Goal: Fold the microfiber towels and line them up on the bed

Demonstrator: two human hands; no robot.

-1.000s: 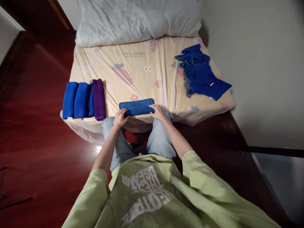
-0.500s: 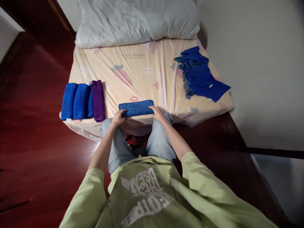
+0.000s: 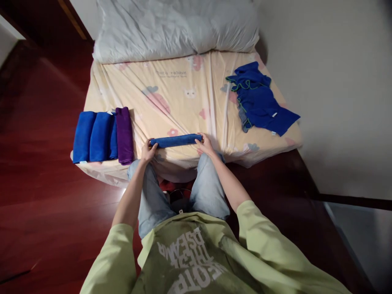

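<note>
A narrow folded blue towel (image 3: 176,141) lies crosswise near the front edge of the bed, between my two hands. My left hand (image 3: 149,150) grips its left end, thumb on the near side. At the right end my right hand (image 3: 204,144) pinches it in the same way. To the left lie several folded blue towels (image 3: 99,136) side by side, with a folded purple towel (image 3: 124,136) against them. A loose pile of blue cloths (image 3: 257,100) with green edging is spread at the right of the bed.
The bed (image 3: 180,108) has a cream patterned sheet with wrinkles. A grey-white quilt (image 3: 174,30) is bunched across its far end. A pale wall (image 3: 324,94) stands on the right, and dark red floor (image 3: 45,183) shows on the left.
The blue towel between my hands has become narrower, doubled over into a thin strip. My fingers have gone from resting on its ends to gripping them. The view has shifted slightly.
</note>
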